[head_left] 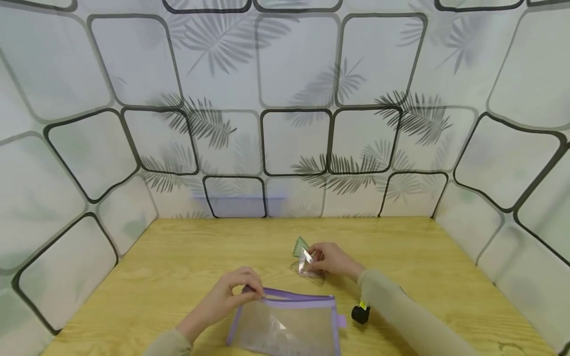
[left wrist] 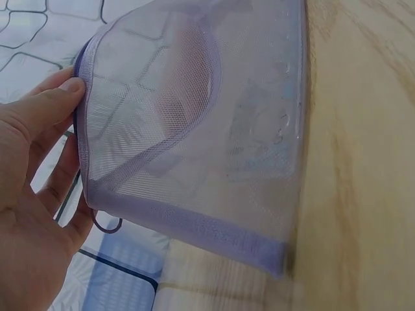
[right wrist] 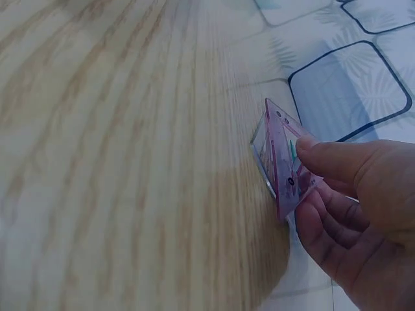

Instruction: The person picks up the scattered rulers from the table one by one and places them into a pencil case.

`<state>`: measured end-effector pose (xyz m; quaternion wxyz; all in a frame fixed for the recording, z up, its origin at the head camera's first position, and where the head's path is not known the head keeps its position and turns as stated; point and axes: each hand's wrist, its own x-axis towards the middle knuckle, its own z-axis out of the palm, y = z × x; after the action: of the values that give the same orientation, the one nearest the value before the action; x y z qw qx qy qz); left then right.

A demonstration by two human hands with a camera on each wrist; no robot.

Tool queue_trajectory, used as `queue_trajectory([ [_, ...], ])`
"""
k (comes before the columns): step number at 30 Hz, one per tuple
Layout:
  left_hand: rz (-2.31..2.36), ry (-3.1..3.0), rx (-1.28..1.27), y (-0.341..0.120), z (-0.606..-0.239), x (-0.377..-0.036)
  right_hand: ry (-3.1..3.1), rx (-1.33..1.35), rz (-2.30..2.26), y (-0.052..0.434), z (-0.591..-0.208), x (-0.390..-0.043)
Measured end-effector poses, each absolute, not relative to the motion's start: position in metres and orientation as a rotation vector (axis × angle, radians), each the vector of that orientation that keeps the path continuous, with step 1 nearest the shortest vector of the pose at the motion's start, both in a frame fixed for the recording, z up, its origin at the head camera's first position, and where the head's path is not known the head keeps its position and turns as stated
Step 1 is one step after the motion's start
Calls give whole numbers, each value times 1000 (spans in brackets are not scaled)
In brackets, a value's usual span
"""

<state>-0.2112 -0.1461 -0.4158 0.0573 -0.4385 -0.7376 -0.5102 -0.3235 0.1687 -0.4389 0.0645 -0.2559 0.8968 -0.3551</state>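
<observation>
A see-through mesh zip pouch (head_left: 285, 326) with purple trim lies at the front of the table, its top parted. My left hand (head_left: 238, 291) pinches the top edge near its left corner. Through the mesh, faint clear shapes with pale blue marks (left wrist: 259, 155) show low inside the pouch. Farther back, my right hand (head_left: 334, 259) pinches a flat, see-through pink plastic piece (right wrist: 285, 162) with small dark holes, tilted up on edge close over the wood. Behind it lies a green set square (head_left: 300, 246). A clear plastic piece with dark markings (head_left: 319, 281) lies partly under the right hand.
A small black object with a yellow tag (head_left: 360, 314) sits right of the pouch, beside the right sleeve (head_left: 401, 306). The wood-grain table (head_left: 200, 242) meets patterned cloth walls (head_left: 294, 143) at the back and both sides.
</observation>
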Motion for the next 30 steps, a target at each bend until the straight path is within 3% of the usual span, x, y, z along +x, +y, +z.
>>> queue_trajectory([
  [19,-1488,-2171,-1382,-144,-409,-213,2631,-911,-1090,175,-427,-322],
  [30,-1511,-2165,-1396,-143,-410,-215,2587,-806,-1203,178,-421,-312],
])
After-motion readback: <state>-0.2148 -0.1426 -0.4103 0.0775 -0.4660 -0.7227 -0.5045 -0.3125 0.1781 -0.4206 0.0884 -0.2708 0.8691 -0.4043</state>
